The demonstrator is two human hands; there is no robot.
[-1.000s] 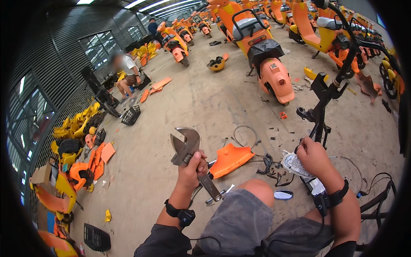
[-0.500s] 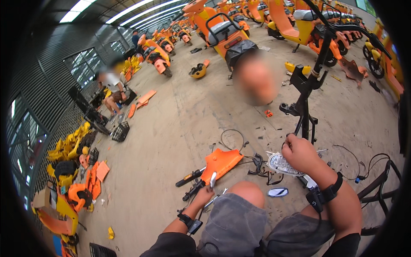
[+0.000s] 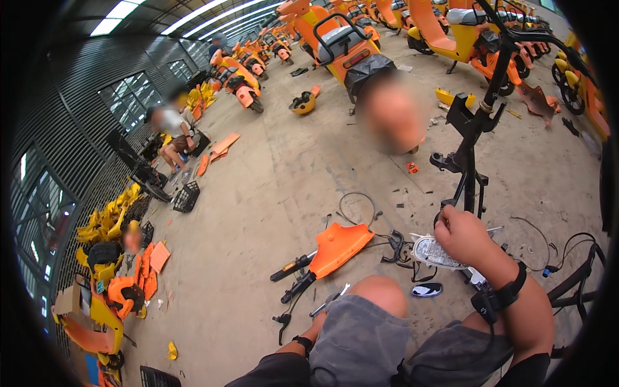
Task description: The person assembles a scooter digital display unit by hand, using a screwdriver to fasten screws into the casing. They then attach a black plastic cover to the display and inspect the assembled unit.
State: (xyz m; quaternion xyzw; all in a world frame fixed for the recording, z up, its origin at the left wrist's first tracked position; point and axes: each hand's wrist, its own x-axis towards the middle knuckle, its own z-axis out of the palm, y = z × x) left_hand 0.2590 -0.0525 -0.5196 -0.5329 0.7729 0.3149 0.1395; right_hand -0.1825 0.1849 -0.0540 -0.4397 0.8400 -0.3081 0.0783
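Note:
My right hand (image 3: 461,235) has its fingers curled round the lower part of an upright black scooter frame (image 3: 472,151). Beneath that hand lies a clear oval lamp (image 3: 431,250), partly covered by it. My left hand (image 3: 314,330) is low beside my left knee, its fingers mostly hidden by my leg. Close to it a silver metal tool (image 3: 330,302) shows at the knee; whether the hand touches it I cannot tell. An orange panel (image 3: 338,250) with two dark tubes (image 3: 296,288) under it lies ahead of the knee, and a black lever (image 3: 282,321) is left of it.
Between my knees and the lamp lies a shiny oval piece (image 3: 427,290). Black cables (image 3: 394,248) and a looped wire (image 3: 356,206) spread over the floor. Another black tubular frame (image 3: 577,284) is at right. Scooters (image 3: 348,51) stand behind; yellow parts (image 3: 109,213) are piled left, near a seated person (image 3: 171,135).
My left hand has drawn back toward my body, behind the knee; the silver tool it held upright no longer shows there. My right hand stays at the black frame. The view has shifted slightly.

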